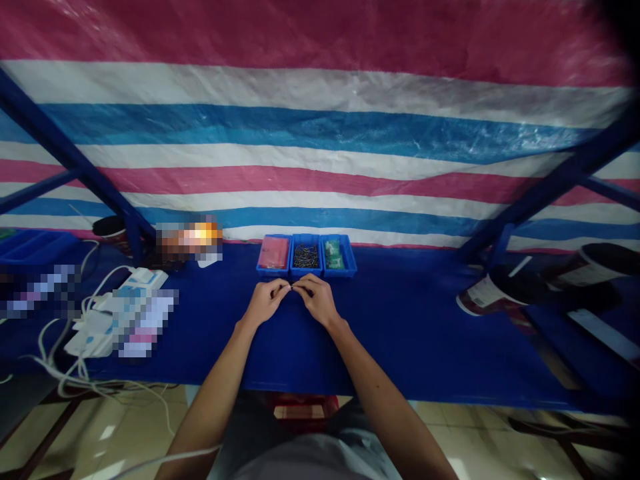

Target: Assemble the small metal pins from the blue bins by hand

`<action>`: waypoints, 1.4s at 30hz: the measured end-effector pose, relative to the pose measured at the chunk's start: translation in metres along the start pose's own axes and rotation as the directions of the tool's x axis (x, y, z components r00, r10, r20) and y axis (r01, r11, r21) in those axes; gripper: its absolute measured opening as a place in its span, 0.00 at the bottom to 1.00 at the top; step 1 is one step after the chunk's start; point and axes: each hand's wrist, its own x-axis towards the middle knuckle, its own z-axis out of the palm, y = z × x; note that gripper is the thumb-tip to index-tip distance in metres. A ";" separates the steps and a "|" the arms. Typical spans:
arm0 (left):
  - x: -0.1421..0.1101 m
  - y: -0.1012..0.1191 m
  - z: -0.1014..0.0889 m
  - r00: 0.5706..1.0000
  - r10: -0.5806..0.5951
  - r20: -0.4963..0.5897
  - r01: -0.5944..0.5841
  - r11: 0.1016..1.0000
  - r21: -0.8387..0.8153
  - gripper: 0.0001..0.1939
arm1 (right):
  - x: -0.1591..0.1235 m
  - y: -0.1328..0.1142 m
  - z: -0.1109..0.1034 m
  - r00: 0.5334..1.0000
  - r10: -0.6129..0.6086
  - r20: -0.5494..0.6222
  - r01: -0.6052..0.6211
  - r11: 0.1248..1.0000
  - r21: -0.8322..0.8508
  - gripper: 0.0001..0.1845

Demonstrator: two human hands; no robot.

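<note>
My left hand (269,300) and my right hand (316,299) meet over the blue table, just in front of three small blue bins. Thumb and fingers of both are pinched together around one tiny dark piece (292,287), too small to name. Directly beyond my fingertips, the middle bin holds many thin dark metal pieces (305,256) that look like screws or pins. In the left bin lie flat pink packets or sheets (275,253). The right bin contains small green and whitish pieces (333,255), perhaps in clear bags.
A white power strip (117,313) with tangled white cables (83,360) lies on the left of the blue table (400,333). Dark cups (493,293) stand at right, near a phone-like slab (607,333). Blue frame posts (545,180) flank a striped tarp (320,180) behind.
</note>
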 end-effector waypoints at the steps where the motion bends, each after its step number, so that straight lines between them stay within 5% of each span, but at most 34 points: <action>1: 0.000 0.000 0.000 1.000 0.001 0.001 -0.001 1.000 -0.001 0.17 | 0.000 0.000 0.000 1.000 0.003 -0.003 -0.003 1.000 0.002 0.10; 30: 0.000 0.000 0.001 1.000 0.008 0.006 -0.008 1.000 -0.011 0.18 | -0.001 0.000 -0.001 0.989 0.031 0.143 -0.013 0.992 -0.126 0.13; 42: 0.001 -0.001 0.001 1.000 -0.002 -0.002 0.002 1.000 0.006 0.17 | 0.000 0.003 0.000 0.997 0.024 0.078 -0.018 0.997 -0.075 0.12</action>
